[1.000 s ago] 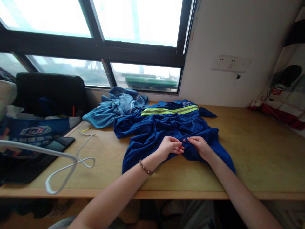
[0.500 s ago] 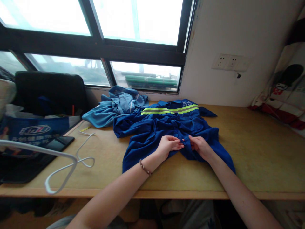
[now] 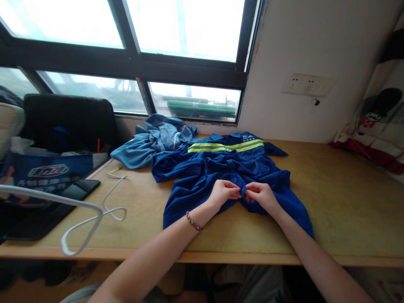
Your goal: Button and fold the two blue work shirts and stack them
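A dark blue work jacket (image 3: 208, 168) lies spread on the wooden table, its collar toward the wall and a yellow-green reflective stripe (image 3: 246, 145) across the chest. At the bottom of its front placket, my left hand (image 3: 224, 194) pinches the cloth between thumb and fingers. Close beside it, my right hand (image 3: 260, 195) is closed on the other front edge, fingertips almost meeting the left ones. A small fold of cloth stands up between them. Whether a button is there is hidden by the fingers.
Crumpled light blue clothing (image 3: 158, 141) lies behind the jacket at the left. A white cable (image 3: 97, 214) loops over the left side of the table (image 3: 344, 202), near a black tablet-like slab (image 3: 80, 189) and a blue printed bag (image 3: 47, 172). Window and wall sockets (image 3: 307, 85) are behind.
My right hand has moved slightly left, bringing its fingertips closer to my left hand. The cloth between them is now bunched together. My left hand stays nearly in place.
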### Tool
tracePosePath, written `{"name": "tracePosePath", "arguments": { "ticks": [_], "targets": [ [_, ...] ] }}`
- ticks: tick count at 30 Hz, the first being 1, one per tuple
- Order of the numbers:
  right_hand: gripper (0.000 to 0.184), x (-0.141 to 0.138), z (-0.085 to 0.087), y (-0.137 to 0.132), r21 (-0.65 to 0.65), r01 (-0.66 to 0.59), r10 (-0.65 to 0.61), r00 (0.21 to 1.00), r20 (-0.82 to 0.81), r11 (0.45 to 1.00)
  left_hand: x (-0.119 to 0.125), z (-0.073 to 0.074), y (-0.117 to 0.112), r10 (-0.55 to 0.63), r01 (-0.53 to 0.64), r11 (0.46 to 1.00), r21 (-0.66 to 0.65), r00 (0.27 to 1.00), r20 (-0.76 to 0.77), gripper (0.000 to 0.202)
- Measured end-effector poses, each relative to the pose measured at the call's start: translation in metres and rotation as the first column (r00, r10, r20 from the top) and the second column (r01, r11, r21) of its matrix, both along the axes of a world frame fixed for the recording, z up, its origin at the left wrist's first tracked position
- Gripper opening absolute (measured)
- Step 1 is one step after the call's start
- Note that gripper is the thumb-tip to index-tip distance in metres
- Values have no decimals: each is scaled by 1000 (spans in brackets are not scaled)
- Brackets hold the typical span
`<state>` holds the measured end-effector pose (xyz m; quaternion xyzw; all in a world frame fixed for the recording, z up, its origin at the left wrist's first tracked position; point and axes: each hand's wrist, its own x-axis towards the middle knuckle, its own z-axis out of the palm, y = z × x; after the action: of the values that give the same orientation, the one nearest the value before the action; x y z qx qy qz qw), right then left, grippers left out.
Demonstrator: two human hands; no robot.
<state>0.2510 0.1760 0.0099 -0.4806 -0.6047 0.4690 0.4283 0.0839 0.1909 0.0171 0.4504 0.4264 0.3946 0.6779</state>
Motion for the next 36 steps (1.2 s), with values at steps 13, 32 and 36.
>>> {"name": "tracePosePath", "arguments": {
  "ticks": [13, 32, 36],
  "targets": [
    [3, -10, -8, -11, 435, -14, -217, 852, 476, 900, 7, -6, -3, 31, -31, 1000, 3, 997, -66, 31],
    [22, -15, -8, -8, 221, 39, -88, 973, 215, 974, 6, -15, 1, 56, -60, 998, 18, 985, 164, 32],
    [24, -15, -7, -8, 148, -7, -20, 983, 181, 989, 4, -16, 3, -41, 13, 986, 164, 985, 169, 32]
  ]
}}
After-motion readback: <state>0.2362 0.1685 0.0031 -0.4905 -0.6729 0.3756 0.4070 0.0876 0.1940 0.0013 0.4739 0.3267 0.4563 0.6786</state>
